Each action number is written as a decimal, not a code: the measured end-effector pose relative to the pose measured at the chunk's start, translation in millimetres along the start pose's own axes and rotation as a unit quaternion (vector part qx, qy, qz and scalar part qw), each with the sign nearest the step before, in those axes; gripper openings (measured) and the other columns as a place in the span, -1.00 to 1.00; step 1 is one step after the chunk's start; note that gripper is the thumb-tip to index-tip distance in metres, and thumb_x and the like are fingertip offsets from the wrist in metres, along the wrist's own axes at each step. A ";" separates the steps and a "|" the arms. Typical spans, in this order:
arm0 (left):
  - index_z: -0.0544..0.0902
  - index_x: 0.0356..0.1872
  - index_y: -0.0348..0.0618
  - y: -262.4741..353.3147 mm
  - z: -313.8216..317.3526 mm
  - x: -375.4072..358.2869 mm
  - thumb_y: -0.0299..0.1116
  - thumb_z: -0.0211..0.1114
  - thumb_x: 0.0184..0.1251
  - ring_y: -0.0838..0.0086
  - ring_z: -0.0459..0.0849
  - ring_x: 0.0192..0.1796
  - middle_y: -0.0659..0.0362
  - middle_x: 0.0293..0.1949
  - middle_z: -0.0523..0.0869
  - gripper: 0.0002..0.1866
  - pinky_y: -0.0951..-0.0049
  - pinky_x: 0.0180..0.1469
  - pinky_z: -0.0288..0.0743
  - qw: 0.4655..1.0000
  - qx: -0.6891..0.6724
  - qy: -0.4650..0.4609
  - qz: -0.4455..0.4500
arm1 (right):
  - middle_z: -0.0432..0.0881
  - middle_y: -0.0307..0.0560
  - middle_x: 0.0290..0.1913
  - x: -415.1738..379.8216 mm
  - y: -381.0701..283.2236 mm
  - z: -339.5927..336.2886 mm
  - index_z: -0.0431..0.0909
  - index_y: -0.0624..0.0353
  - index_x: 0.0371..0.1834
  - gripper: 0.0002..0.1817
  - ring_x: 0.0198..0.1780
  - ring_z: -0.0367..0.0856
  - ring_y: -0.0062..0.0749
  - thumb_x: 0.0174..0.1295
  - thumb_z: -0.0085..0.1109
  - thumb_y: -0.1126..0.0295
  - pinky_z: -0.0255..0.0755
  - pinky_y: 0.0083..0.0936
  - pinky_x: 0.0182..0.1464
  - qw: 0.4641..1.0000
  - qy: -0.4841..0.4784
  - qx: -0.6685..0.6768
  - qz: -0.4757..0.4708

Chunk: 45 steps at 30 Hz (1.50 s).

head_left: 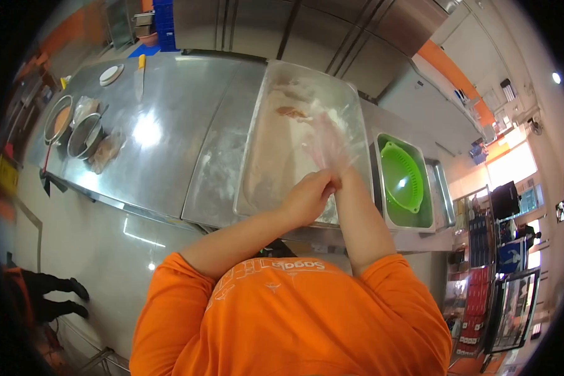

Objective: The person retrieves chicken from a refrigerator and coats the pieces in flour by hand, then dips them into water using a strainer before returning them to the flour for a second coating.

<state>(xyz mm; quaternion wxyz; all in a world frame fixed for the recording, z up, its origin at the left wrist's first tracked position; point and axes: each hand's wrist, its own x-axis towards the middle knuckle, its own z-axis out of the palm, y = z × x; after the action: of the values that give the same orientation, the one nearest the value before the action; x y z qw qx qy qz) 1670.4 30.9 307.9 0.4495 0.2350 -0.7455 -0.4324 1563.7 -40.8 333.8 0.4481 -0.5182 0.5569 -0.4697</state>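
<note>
My right hand (327, 145) reaches over a large metal tray (250, 150) in a thin clear plastic glove (351, 153). Its fingers look stretched out, though blurred, with nothing visible in them. At the right wrist, my left hand (310, 195) is closed, its fingers pinching the glove's cuff. White powder (304, 141) lies spread over the tray bottom, with a small patch of brown powder (291, 112) near the far side.
A green plastic basket (402, 178) sits in a metal pan (423, 219) to the right. Leftward on the steel table (175, 150) are a knife (140, 78), a white round lid (111, 75), a metal pot (84, 141) and a sieve (59, 119). Another person's legs (53, 294) show at lower left.
</note>
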 end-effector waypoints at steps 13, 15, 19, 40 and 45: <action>0.22 0.18 -0.02 13.6 -89.7 -37.8 -0.35 0.19 0.11 0.12 0.52 -0.17 0.00 -0.16 0.51 -0.43 0.19 -0.02 0.32 0.844 0.489 0.158 -0.157 | 0.45 0.16 0.02 134.7 151.3 -76.6 0.41 0.04 0.07 -0.45 0.05 0.43 -0.05 0.09 -0.01 -0.06 0.29 -0.33 0.09 0.866 0.161 -0.471 0.046; 0.18 0.19 -0.05 0.1 -96.9 -49.0 -0.38 0.17 0.13 0.13 0.53 -0.27 0.00 -0.27 0.52 -0.42 0.25 -0.14 0.36 0.886 0.348 0.135 -0.276 | 0.47 0.15 -0.03 130.0 155.7 -49.1 0.43 0.06 0.03 -0.46 0.03 0.44 -0.07 0.05 0.04 -0.03 0.31 -0.33 0.07 0.842 0.100 -0.530 0.014; 0.14 0.16 -0.11 -7.0 -98.8 -55.4 -0.47 0.11 0.15 0.19 0.51 -0.45 0.02 -0.49 0.48 -0.47 0.35 -0.36 0.37 0.920 0.152 0.139 -0.333 | 0.46 0.12 0.01 117.3 142.9 14.6 0.40 0.08 0.06 -0.47 0.05 0.44 -0.10 -0.01 0.13 0.12 0.31 -0.33 0.08 0.899 0.163 -0.405 0.019; 0.38 -0.15 -0.21 -24.5 -60.0 -90.8 -0.35 0.07 0.28 0.39 0.52 -0.07 0.08 -0.14 0.54 -0.80 0.38 0.00 0.36 0.981 -0.002 -0.045 -0.188 | 0.56 0.07 -0.11 108.1 65.7 80.5 0.53 0.23 -0.13 -0.58 -0.02 0.48 -0.13 0.22 -0.12 0.10 0.32 -0.42 0.03 0.846 -0.313 -0.416 -0.116; 0.33 -0.05 -0.21 -37.0 -131.5 -145.6 -0.34 0.08 0.29 0.44 0.53 -0.09 0.11 -0.10 0.50 -0.72 0.44 -0.06 0.38 0.931 -0.072 0.205 -0.294 | 0.58 0.16 -0.28 97.6 32.3 123.9 0.57 0.29 -0.34 -0.70 -0.16 0.52 -0.06 0.09 -0.05 0.28 0.35 -0.36 -0.09 0.730 -0.336 -0.579 -0.136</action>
<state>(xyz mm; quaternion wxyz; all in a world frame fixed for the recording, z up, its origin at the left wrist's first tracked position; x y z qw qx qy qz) 1854.4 62.4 237.4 0.4611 0.4939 -0.5016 -0.5402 1674.8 -144.7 281.2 0.1499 -0.8716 0.4574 0.0927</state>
